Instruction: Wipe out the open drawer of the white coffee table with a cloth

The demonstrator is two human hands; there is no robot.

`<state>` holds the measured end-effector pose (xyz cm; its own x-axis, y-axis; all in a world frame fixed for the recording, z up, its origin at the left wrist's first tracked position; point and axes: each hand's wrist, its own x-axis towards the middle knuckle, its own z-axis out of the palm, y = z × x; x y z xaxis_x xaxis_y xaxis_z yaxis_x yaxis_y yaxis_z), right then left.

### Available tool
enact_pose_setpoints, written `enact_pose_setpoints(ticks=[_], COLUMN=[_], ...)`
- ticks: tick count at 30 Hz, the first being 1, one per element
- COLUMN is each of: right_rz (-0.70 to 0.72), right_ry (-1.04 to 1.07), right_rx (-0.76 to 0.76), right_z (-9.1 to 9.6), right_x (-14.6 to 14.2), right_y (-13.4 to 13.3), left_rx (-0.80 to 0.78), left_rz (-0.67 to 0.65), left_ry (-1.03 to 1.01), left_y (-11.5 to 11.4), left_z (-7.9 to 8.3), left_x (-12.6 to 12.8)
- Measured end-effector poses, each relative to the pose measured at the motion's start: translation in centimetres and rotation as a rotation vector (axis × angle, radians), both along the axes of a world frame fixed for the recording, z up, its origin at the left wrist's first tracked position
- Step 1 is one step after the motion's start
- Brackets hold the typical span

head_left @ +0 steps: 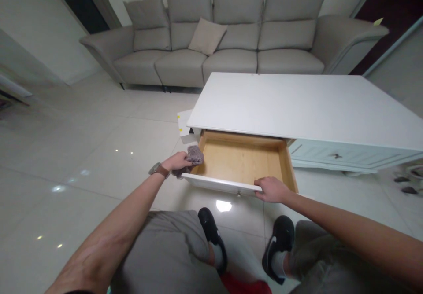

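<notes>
Grey-purple cloth (pixel 195 154) sat bunched in the left hand (pixel 177 161), head view, fingers closed round it, at the left wall of the pulled-out drawer (pixel 244 155). Right hand (pixel 273 190) had its fingers curled tightly over the front panel (pixel 214 183). Risks: a harder pull could have dropped the drawer toward the shoes (pixel 280 234); shoving it under the white tabletop (pixel 297 104) could have trapped cloth or left fingers.

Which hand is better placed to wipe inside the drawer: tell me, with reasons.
Probably the left hand: it holds the cloth at the left side of the open drawer, while the right hand grips the drawer front.
</notes>
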<state>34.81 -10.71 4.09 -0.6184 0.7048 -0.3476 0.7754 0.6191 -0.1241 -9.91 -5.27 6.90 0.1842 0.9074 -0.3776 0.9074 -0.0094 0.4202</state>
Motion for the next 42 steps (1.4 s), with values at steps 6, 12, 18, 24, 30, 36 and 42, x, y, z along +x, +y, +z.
enact_pose_setpoints(ticks=[6,12,18,24,30,36,42], right_rz=[-0.001,-0.026,-0.038,-0.047,-0.024,-0.019,-0.088], right_ry=[0.01,-0.003,-0.013,-0.032,-0.006,-0.003,-0.043], right_rx=[-0.021,-0.051,-0.069,-0.053,-0.057,-0.037,-0.056], right_z=[0.1,0.5,0.5,0.4,0.8,1.0,1.3], right_x=[0.0,-0.3,-0.4,-0.5,-0.5,-0.3,-0.6], right_y=[-0.1,-0.1,-0.3,-0.4,-0.3,-0.5,-0.7], left_rx=[0.208,0.307,0.376,0.366,0.347,0.267,0.182], left_rz=[0.064,0.114,0.181,0.199,0.131,0.114,0.037], left_ry=[0.223,0.343,0.348,0.419,0.417,0.34,0.364], left_y=[2.1,5.6,8.7,10.6,11.0,9.6,7.3], left_z=[-0.9,-1.9,-2.0,-2.5,-2.5,-2.1,-1.6], left_x=[3.6,7.0,8.9,9.1,8.1,6.4,5.7])
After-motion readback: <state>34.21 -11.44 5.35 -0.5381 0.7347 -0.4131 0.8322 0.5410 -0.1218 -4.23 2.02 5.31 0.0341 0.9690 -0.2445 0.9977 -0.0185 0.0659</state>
